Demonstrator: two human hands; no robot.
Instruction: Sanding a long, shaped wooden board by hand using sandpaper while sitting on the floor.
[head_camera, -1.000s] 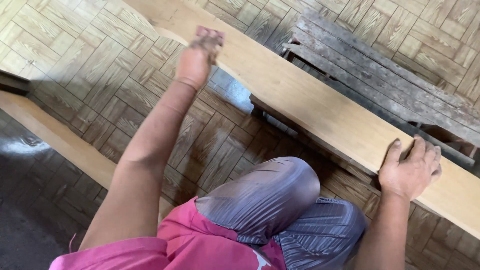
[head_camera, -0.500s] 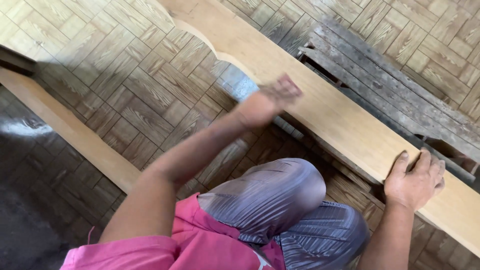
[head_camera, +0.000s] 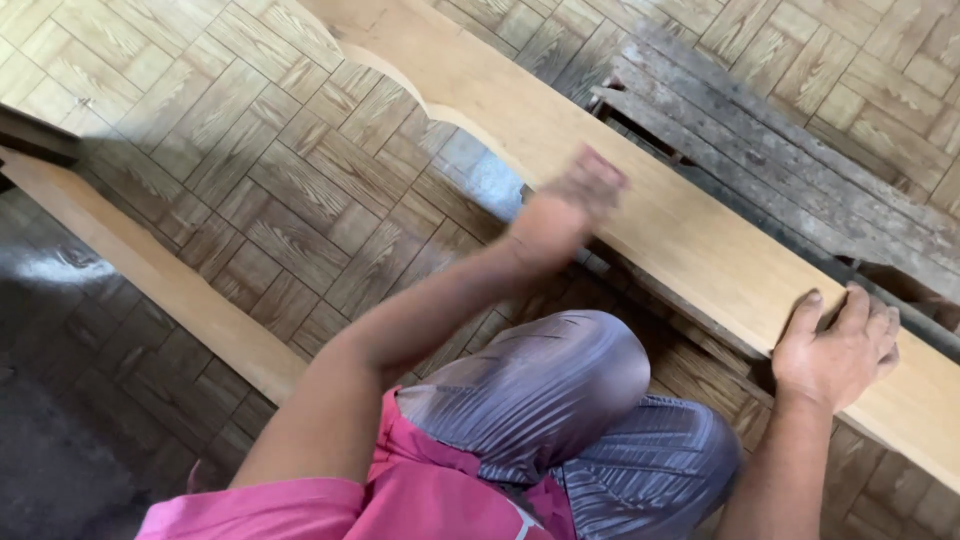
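The long wooden board (head_camera: 700, 250) lies flat across a weathered grey slatted pallet (head_camera: 800, 170), its long axis running diagonally from the upper left of the view down to the lower right edge. Its near edge has a scalloped curve cut into it towards the upper-left end.

The right hand (head_camera: 838, 350) presses palm-down on the board's lower-right stretch, fingers spread over the far side and thumb on the top face. The left hand (head_camera: 570, 205) sits on the board's near edge around mid-length; it is blurred, so whether its fingers close on anything cannot be told.

A second pale plank (head_camera: 150, 270) lies on the wood-patterned tile floor (head_camera: 250, 130) to the left, well apart. The person's knee, in shiny grey trousers (head_camera: 540, 400), rises just below the board.
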